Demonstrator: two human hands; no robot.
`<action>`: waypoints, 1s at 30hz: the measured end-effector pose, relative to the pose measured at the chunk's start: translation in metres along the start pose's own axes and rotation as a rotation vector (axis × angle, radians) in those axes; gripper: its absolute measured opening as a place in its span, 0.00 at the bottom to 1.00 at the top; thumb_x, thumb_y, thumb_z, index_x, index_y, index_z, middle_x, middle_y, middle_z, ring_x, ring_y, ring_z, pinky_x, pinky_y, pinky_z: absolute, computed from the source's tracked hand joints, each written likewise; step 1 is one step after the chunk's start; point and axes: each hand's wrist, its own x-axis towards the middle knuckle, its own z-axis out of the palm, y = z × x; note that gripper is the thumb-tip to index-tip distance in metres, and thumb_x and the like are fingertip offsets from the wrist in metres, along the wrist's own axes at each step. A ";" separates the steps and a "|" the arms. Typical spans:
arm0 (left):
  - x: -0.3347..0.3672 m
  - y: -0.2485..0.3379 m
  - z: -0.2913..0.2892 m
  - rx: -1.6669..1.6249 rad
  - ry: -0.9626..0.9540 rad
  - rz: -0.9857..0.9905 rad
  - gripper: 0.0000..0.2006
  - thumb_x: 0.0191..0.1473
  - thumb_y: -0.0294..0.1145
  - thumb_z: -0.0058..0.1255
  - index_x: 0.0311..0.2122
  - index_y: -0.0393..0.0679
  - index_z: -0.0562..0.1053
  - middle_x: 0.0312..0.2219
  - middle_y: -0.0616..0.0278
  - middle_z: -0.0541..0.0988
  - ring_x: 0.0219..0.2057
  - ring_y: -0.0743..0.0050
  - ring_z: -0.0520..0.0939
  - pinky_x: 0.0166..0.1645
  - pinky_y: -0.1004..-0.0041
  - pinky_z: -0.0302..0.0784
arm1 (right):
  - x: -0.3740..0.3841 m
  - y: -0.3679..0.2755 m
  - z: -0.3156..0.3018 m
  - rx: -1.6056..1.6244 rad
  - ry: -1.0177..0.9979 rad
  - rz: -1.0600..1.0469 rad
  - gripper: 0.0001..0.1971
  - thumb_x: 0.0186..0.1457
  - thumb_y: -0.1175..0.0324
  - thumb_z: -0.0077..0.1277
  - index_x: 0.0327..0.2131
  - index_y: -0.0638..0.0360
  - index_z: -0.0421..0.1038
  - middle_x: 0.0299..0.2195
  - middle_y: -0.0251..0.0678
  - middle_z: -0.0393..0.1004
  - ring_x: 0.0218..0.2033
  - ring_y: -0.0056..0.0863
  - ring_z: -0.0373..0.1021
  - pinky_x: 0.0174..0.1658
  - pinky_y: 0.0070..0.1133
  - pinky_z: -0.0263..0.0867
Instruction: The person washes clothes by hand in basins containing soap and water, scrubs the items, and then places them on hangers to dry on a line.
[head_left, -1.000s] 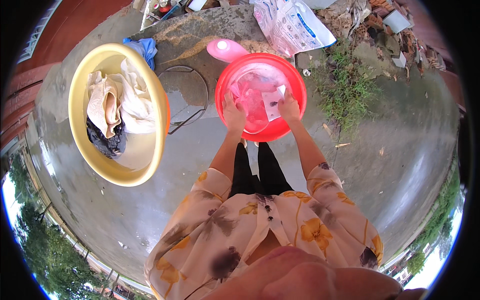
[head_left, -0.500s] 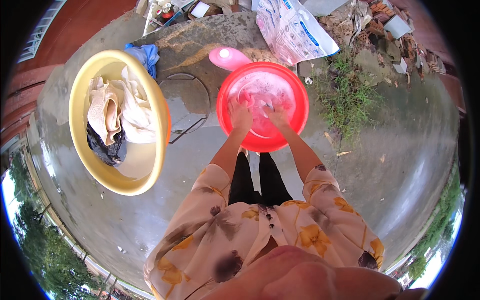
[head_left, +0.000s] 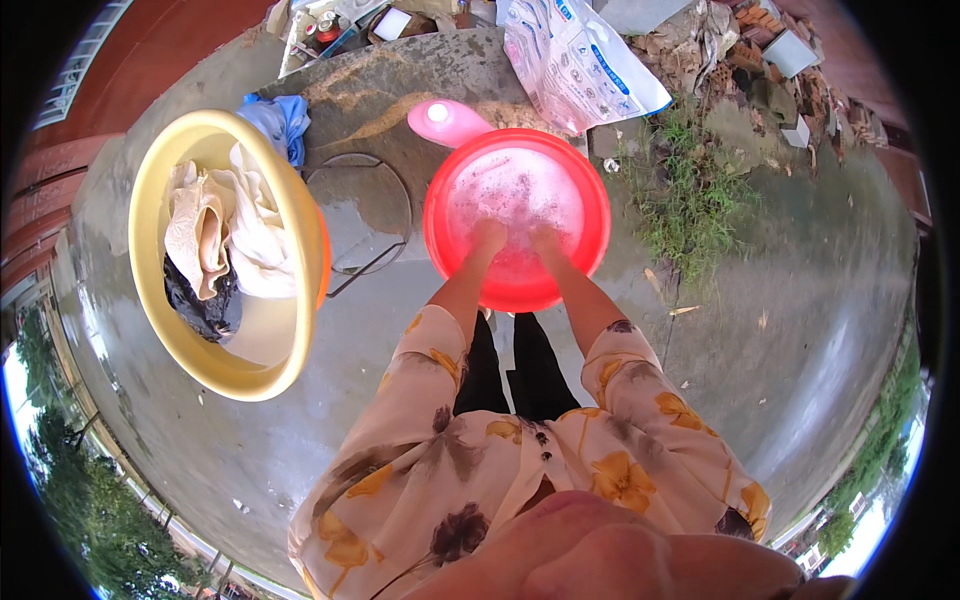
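Left hand: Your left hand (head_left: 489, 236) was sunk in the pinkish suds (head_left: 515, 190), its fingers hidden under the foam.
Right hand: Your right hand (head_left: 546, 238) sat just as deep, a narrow gap showing between your wrists; whether the fingers met or gripped anything below could not be told.
Red basin: The red basin (head_left: 599, 215) stood in front of your black-trousered legs (head_left: 543, 370), its round rim surrounding both hands, your forearms crossing its near edge.
Far edge: A pink bottle (head_left: 455, 125) sat close against the far-left rim, and a printed plastic bag (head_left: 580, 70) crowded the far-right side, so room was tight there.
Left side: A metal ring frame (head_left: 409, 200) took up part of the ground between the basin and the yellow tub (head_left: 146, 250).
Yellow tub: Within its tall rim lay beige cloth (head_left: 197, 240), white cloth (head_left: 262, 250) and dark cloth (head_left: 203, 303); a blue bundle (head_left: 287, 122) rested behind.
Right side: Weeds (head_left: 692, 205) grew near the basin, rubble (head_left: 765, 85) lay beyond, and wet concrete (head_left: 790, 280) stretched wide, giving your right elbow room.
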 end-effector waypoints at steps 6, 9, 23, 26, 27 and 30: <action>-0.057 -0.021 -0.014 -0.389 0.128 0.481 0.17 0.57 0.25 0.45 0.52 0.36 0.71 0.47 0.41 0.76 0.51 0.46 0.78 0.56 0.59 0.71 | -0.105 -0.087 -0.047 1.098 -0.290 0.104 0.15 0.61 0.64 0.48 0.49 0.56 0.75 0.41 0.38 0.78 0.41 0.30 0.75 0.43 0.22 0.72; -0.090 0.010 -0.031 -0.579 0.059 0.485 0.23 0.53 0.21 0.48 0.56 0.39 0.67 0.50 0.48 0.75 0.49 0.49 0.78 0.55 0.59 0.72 | -0.082 -0.054 -0.054 0.803 -0.127 -0.121 0.19 0.60 0.65 0.49 0.55 0.57 0.70 0.47 0.41 0.75 0.46 0.31 0.74 0.49 0.24 0.70; -0.029 -0.023 0.027 -1.899 -0.268 -0.047 0.19 0.63 0.50 0.45 0.50 0.47 0.72 0.39 0.64 0.78 0.40 0.69 0.79 0.40 0.67 0.79 | -0.117 -0.092 0.006 0.408 0.230 -0.455 0.20 0.60 0.63 0.53 0.52 0.63 0.68 0.41 0.53 0.76 0.41 0.49 0.75 0.43 0.36 0.71; -0.038 -0.001 0.028 -1.882 -0.160 -0.062 0.15 0.63 0.42 0.44 0.46 0.43 0.73 0.36 0.61 0.79 0.33 0.66 0.80 0.38 0.68 0.80 | -0.137 -0.113 -0.006 0.218 0.420 -0.692 0.16 0.63 0.63 0.49 0.47 0.65 0.71 0.37 0.55 0.76 0.37 0.52 0.75 0.40 0.36 0.70; -0.042 0.007 0.028 -1.896 -0.073 -0.118 0.14 0.63 0.41 0.43 0.45 0.43 0.73 0.35 0.61 0.79 0.32 0.66 0.81 0.38 0.67 0.80 | -0.138 -0.120 -0.011 0.236 0.397 -0.564 0.17 0.64 0.59 0.47 0.41 0.66 0.74 0.33 0.57 0.75 0.36 0.54 0.75 0.39 0.37 0.70; -0.048 0.037 0.016 -1.539 0.211 -0.278 0.15 0.64 0.40 0.42 0.46 0.41 0.73 0.36 0.60 0.79 0.34 0.65 0.81 0.39 0.64 0.78 | -0.098 -0.100 -0.012 0.179 0.417 -0.410 0.16 0.65 0.59 0.45 0.40 0.65 0.73 0.29 0.50 0.76 0.30 0.43 0.75 0.36 0.35 0.69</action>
